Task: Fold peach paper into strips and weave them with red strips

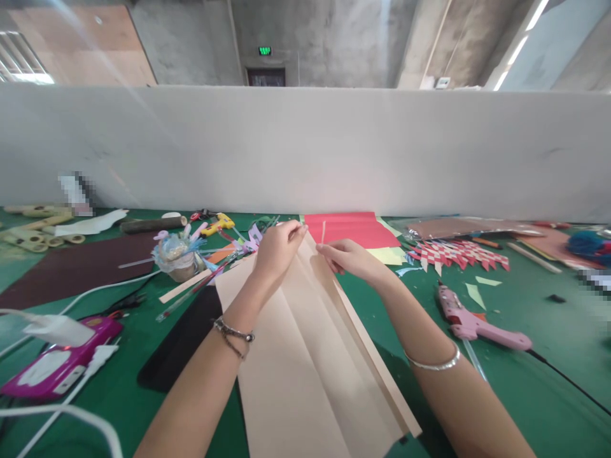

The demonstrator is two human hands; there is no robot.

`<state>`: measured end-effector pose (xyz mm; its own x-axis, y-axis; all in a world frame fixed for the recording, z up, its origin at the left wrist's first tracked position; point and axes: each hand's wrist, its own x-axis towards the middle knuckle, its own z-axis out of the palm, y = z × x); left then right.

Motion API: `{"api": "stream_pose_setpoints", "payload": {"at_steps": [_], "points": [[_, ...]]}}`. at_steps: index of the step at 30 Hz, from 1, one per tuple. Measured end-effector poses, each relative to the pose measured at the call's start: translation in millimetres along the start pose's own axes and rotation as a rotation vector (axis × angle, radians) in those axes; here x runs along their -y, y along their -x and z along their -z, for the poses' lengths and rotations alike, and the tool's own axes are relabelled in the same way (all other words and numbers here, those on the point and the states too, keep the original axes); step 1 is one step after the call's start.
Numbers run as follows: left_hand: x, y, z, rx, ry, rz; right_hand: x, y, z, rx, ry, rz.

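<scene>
A long beige sheet of paper (286, 356) slants across the green table, with lengthwise creases and a narrow fold standing up along its right edge. At its far end, my left hand (281, 251) is closed in a pinch on the paper's top edge; the exact contact is partly hidden by the fingers. Just to the right, my right hand (352, 257) pinches a thin pale strip (323, 231) that sticks up from between thumb and forefinger, close to the folded edge. A small gap separates the two hands.
Red paper (341, 229) lies behind the hands. On the right rest a pink glue gun (477, 324) with its cord and a red-white woven piece (458, 254). Leftward are a dark flat object (179, 346), a wrapped jar (179, 261) and a magenta power strip (62, 359) with white cables.
</scene>
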<state>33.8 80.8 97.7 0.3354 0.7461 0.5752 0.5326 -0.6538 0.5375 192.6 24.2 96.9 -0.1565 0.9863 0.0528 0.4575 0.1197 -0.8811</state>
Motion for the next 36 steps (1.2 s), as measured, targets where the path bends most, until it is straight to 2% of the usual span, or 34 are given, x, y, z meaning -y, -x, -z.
{"api": "stream_pose_setpoints", "payload": {"at_steps": [8, 17, 22, 29, 36], "points": [[-1, -1, 0.3, 0.014, 0.006, 0.013, 1, 0, -2, 0.0, 0.021, -0.033], [4, -3, 9.7, -0.056, -0.015, 0.019, -9, -2, 3, 0.05, 0.006, -0.037], [6, -3, 8.2, -0.053, -0.058, 0.012, -9, -4, 5, 0.057, -0.003, -0.038], [3, -1, 4.6, -0.031, -0.062, 0.005, -3, 1, 4, 0.072, 0.164, -0.045], [6, -3, 10.3, -0.062, -0.059, 0.003, -9, -1, 5, 0.089, 0.124, -0.046]]}}
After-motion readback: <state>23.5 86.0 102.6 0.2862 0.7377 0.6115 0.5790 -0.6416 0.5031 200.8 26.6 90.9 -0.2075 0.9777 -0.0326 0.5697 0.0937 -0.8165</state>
